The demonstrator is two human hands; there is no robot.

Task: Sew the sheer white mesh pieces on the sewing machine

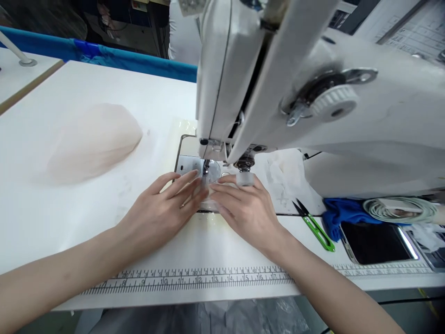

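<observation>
A white sewing machine [222, 83] stands over the middle of the table, its presser foot [206, 168] lowered toward the metal needle plate [187, 163]. My left hand [163, 206] lies palm down just in front of the foot, fingers stretched out and slightly spread. From the other side my right hand [245, 206] reaches in, its fingers extended toward the left fingertips and partly behind a white knob [244, 179]. Between the fingertips the surface looks pale and translucent; whether thin material lies there I cannot tell. A sheer beige cup-shaped piece [100, 141] rests on the table to the left.
Green-handled thread snips [316, 229] lie right of my right hand. Beyond them are a blue cloth [339, 215], a coiled pale cord [399, 208] and a phone [377, 243]. A ruler strip [201, 279] runs along the front edge. A person in white [182, 35] is behind the table.
</observation>
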